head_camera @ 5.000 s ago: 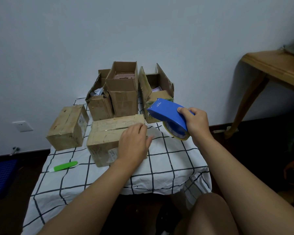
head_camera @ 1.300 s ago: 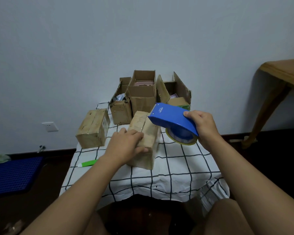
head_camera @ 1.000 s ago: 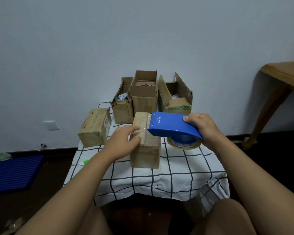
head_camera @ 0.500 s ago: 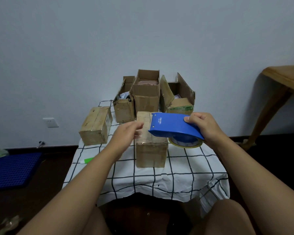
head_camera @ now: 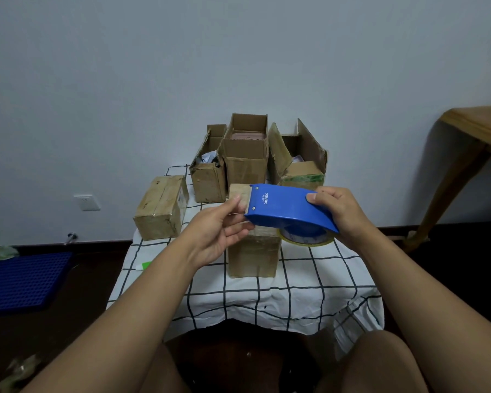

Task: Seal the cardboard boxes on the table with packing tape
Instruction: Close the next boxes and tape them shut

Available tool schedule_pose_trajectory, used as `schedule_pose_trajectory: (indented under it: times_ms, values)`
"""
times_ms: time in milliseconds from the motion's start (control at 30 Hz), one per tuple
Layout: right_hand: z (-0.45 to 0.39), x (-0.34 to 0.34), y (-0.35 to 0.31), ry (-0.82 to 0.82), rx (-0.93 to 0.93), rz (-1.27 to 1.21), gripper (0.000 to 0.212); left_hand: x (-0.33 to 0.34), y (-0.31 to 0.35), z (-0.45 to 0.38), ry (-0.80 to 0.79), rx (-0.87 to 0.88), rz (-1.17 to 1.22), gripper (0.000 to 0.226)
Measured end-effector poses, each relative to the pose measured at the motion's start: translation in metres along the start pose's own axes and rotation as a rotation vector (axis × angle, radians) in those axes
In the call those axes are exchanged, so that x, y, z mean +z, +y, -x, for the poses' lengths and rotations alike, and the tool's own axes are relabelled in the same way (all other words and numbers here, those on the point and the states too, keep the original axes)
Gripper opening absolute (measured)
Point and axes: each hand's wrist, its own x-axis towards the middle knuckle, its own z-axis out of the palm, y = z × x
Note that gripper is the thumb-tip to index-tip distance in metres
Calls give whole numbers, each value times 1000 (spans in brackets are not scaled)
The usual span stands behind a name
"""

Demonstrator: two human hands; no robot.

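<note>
Right hand (head_camera: pixel 342 214) reaches in from near right, fingers curled over the back of the blue plastic tape dispenser (head_camera: pixel 288 211), held above the closed brown cardboard box (head_camera: pixel 253 251) at table (head_camera: pixel 309 290) centre. Left hand (head_camera: pixel 219 234), palm up, thumb and forefinger pinching at the dispenser's front edge; tape end itself indistinct.

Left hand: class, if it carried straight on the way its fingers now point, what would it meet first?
Most likely the blade end of the blue tape dispenser held by the right hand; the left hand fingertips already sit beside it, above the closed box. Depth is uncertain.
</note>
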Motion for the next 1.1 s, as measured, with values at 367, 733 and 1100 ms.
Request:
schedule_pose_trajectory:
  times_ms: [367,733,1100]
  values:
    - [4,1,4,-45,34,54,28,-4,-1,-8,143,21,-359,8]
    - [6,-38,-2,-11,47,308,33,-40,6,-12,369,107,-414,6]
    - [6,-47,-6,-45,74,408,48,-39,-25,-20,439,198,-441,6]
